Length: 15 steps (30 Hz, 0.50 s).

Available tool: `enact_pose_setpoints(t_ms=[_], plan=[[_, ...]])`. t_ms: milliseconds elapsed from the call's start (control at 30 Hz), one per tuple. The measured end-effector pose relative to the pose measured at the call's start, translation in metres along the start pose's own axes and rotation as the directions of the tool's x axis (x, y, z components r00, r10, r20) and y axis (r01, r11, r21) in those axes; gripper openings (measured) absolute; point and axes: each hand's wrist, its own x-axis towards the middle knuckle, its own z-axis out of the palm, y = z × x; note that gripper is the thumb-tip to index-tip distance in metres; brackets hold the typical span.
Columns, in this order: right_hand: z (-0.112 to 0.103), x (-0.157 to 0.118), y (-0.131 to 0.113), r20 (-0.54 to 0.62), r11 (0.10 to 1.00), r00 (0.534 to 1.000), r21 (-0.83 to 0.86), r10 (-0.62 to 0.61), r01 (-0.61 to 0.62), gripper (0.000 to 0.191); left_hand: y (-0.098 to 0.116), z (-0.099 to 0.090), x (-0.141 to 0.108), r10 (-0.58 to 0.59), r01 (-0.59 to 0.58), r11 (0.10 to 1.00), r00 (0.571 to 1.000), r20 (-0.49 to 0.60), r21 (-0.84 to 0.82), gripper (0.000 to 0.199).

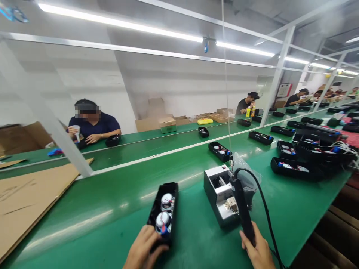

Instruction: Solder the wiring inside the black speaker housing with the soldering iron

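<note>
A black speaker housing [174,209] with two round silver-white drivers and red and blue wiring lies open side up on the green bench. My left hand [146,246] is closed on its near end, the fingers over the rim by the blue connector. In my right hand [257,244] is the lower part of a black electric screwdriver [241,205], which hangs from a cord and has a black cable curving down beside it. Just left of the screwdriver stands a black and silver box-shaped device [214,201] with an open top.
Several black housings [297,169] lie at the right, others along the line behind. Brown cardboard [33,194] covers the left side. A white frame post [70,149] rises nearby. Across the bench sits a person [95,125] in dark clothing; more people sit farther right.
</note>
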Motion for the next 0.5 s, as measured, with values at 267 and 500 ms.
enact_pose_setpoints(t_ms=[267,500], plan=[[0.018,-0.001,-0.014,-0.115,0.994,0.988,0.011,-0.104,0.106,0.048,-0.035,0.026,0.18,-0.132,0.148,0.985,0.978,-0.161,0.087,0.036],[0.022,-0.005,-0.023,-0.19,0.995,0.977,-0.007,-0.099,0.1,0.052,0.099,0.108,0.263,0.42,-0.408,0.907,0.889,0.182,-0.101,0.029]])
